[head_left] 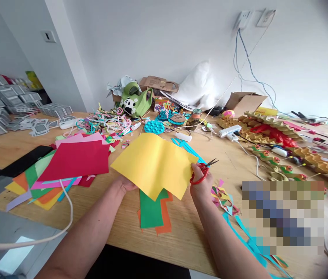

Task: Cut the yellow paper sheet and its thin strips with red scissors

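A yellow sheet of paper [149,162], notched at its near edge and lightly creased down the middle, is held up above the table. My left hand [127,183] holds its left part from below, with the fingers hidden under the sheet. Red-handled scissors [199,176] hang on the fingers of my right hand [202,186], blades pointing away to the right. The thumb of that same hand pinches the sheet's right edge. Beneath the sheet lie a green piece of paper [151,213] and an orange piece of paper [166,217], both partly covered.
A pile of coloured paper, red sheet [76,161] uppermost, lies left beside a black flat object [27,159]. Blue strips [247,240] and paper scraps [225,199] lie right. Craft bits [106,122], a green bag [136,100] and a cardboard box [245,102] stand behind. A white cable [69,209] crosses the left edge.
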`<state>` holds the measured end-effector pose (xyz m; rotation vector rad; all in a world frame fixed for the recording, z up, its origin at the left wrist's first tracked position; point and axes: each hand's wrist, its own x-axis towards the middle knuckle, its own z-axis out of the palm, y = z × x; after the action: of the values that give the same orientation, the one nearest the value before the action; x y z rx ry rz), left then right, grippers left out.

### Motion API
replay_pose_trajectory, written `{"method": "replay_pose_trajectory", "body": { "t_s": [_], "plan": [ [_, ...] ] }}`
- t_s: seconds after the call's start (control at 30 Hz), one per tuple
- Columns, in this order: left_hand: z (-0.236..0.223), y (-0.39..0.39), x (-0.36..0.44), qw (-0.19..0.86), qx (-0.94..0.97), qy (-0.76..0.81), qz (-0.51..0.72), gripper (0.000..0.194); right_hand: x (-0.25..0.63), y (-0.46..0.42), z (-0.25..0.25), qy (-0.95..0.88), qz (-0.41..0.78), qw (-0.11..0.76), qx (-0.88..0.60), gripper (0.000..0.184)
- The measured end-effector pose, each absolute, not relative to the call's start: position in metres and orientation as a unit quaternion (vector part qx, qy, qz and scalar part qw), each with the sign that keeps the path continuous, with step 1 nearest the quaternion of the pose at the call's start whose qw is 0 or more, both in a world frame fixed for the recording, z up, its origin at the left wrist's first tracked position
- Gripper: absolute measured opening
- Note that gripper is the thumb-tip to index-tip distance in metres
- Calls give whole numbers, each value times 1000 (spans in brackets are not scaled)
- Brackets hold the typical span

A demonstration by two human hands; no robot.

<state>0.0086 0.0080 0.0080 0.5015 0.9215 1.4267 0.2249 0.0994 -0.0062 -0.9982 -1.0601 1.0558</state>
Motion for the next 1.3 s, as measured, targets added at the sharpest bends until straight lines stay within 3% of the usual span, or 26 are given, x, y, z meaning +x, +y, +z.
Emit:
{"method": "replay_pose_trajectory", "body": {
  "t_s": [0.07, 0.13, 0.27, 0.37, 0.57, 0.77, 0.93, 1.13, 1.3],
  "plan": [
    [9, 6, 9, 660, 251, 377, 600, 51, 227, 101, -7, -474, 426, 632, -442, 20],
    [8, 3, 5, 679, 283, 345, 583, 61, 228, 100, -6, -484, 417, 632, -438, 19],
    [1, 6, -3, 695, 305, 261, 597, 48, 228, 95, 0, -482, 404, 643, -437, 19],
    [-2, 12, -1, 689, 277, 308, 595, 41, 228, 91, 5, -496, 367, 650, -444, 20],
    [3, 18, 13, 643, 281, 386, 599, 56, 229, 89, 14, -495, 358, 668, -424, 19],
    [8, 23, 18, 491, 266, 394, 730, 59, 225, 93, 9, -519, 411, 630, -405, 29],
    [3, 25, 17, 447, 287, 417, 738, 51, 218, 91, 5, -530, 490, 593, -356, 37],
    [5, 21, 26, 485, 301, 390, 723, 46, 217, 86, 14, -473, 600, 570, -303, 32],
    [19, 15, 29, 575, 236, 331, 710, 53, 220, 87, 11, -457, 581, 589, -327, 31]
  ]
}}
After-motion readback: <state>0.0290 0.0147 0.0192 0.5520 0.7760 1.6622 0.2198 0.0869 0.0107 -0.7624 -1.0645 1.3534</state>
